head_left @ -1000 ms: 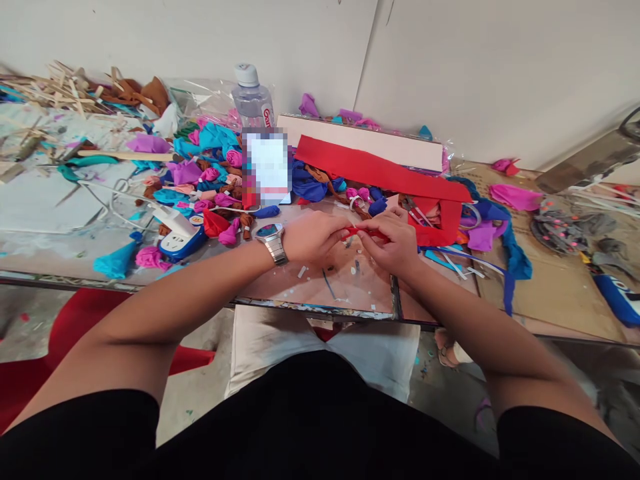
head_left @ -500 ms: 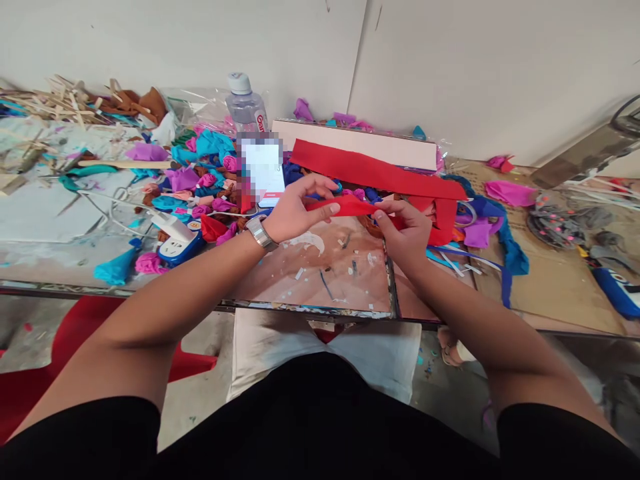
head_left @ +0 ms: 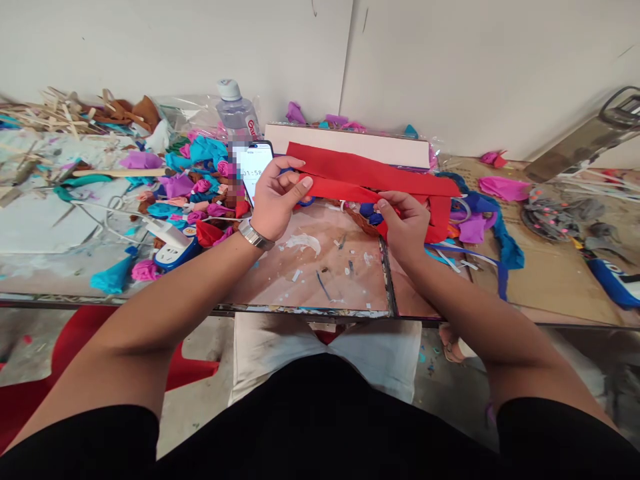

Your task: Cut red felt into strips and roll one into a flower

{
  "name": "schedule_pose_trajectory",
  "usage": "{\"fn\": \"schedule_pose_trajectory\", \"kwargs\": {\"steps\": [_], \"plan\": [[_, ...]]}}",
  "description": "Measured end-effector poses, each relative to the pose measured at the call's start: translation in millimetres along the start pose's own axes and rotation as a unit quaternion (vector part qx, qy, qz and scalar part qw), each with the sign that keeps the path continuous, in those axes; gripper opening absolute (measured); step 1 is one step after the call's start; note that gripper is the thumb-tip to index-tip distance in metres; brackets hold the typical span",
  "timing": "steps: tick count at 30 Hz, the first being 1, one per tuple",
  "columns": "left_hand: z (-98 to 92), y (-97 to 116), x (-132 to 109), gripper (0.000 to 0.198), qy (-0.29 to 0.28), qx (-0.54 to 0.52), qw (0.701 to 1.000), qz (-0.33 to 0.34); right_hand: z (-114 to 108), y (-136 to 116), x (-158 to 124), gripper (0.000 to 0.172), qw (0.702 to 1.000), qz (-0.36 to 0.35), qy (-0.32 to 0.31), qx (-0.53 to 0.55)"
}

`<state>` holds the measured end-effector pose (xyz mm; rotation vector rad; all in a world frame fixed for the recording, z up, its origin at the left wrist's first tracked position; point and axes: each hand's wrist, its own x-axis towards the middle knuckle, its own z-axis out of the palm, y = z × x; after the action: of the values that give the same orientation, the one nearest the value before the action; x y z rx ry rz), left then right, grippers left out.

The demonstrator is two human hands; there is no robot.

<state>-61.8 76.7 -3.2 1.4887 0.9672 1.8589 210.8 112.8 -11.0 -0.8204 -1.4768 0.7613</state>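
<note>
we hold a red fabric strip [head_left: 345,192] stretched above the table [head_left: 310,280]: our left hand [head_left: 273,197] pinches 1 end near the phone [head_left: 255,170], our right hand [head_left: 405,223] grips the other end.

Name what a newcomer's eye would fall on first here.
The red strip stretched between the left hand and the right hand over the middle of the table catches the eye first, with more red cloth draped just behind it. To the left, a heap of pink, blue and purple fabric scraps spreads beside a phone.
</note>
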Motion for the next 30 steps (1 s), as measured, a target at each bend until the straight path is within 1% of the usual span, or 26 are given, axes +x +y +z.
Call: {"fn": "schedule_pose_trajectory", "kwargs": {"steps": [6,8,10,14,18,22,25,27,30], "plan": [[1.6,1,0,0.035,0.039,0.041,0.996,0.063,1,-4,0,0.013,1.000,0.019,-0.003,0.002],[1.6,4,-1,0.031,0.036,0.064,0.995,0.075,1,-2,0,0.012,0.999,0.026,0.000,0.019],[1.0,7,-1,0.030,0.021,0.082,0.993,0.079,2,0,1,0.013,0.999,0.034,0.002,0.035],[-1.2,9,-1,0.031,0.005,0.086,0.993,0.079,2,4,2,0.015,0.998,0.048,0.001,0.052],[-3.4,6,1,0.033,0.011,0.092,0.992,0.083,2,6,2,0.015,0.997,0.046,0.002,0.066],[-4.5,6,3,0.028,0.034,0.141,0.985,0.097,3,7,1,0.016,0.997,0.039,-0.005,0.063],[-3.7,8,3,0.031,0.036,0.177,0.977,0.117,3,6,0,0.018,0.998,0.038,-0.006,0.042],[-2.5,10,1,0.035,0.028,0.191,0.973,0.126,3,5,0,0.019,0.999,0.035,-0.010,0.029],[-0.9,15,-2,0.039,-0.006,0.218,0.965,0.144,2,3,-1,0.020,0.999,0.026,-0.019,0.010]]}}
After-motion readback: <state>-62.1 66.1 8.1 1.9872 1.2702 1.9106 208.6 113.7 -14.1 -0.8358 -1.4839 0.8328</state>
